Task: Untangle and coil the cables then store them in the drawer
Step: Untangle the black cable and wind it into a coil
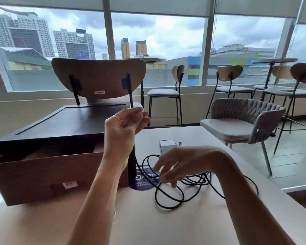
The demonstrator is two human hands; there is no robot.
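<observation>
Left grip (124,124): raised above the middle of the table (184,227), palm turned toward the camera, fingers curled. Thumb and fingertips pinch one strand of the black cable (195,181). From the pinch the strand drops straight down to the table surface.

Right grip (182,165): lower, over the tangle, palm down, fingers spread and relaxed, holding nothing. Fingertips blurred; cannot tell whether they touch the loops or hang just above them.

Cable: most of it lies loose on the table, right of centre. Several overlapping loops, one larger loop reaching toward the near edge, and another strand running out toward the right edge behind the right forearm. Not coiled.

Drawer (51,174): pulled open, its wood-grain front facing the near edge on the left side of the table, a small white label on it. It belongs to a dark cabinet (60,121) standing on the table's left part. Contents not visible from this angle.

Round purple sticker (143,183) on the table just right of the drawer front; cable strands cross it. Flat silver device (167,146) beyond the tangle, toward the far edge. Wooden chair (99,76) behind the cabinet; woven grey chair (245,124) off the far right corner. Windows behind show city buildings.
</observation>
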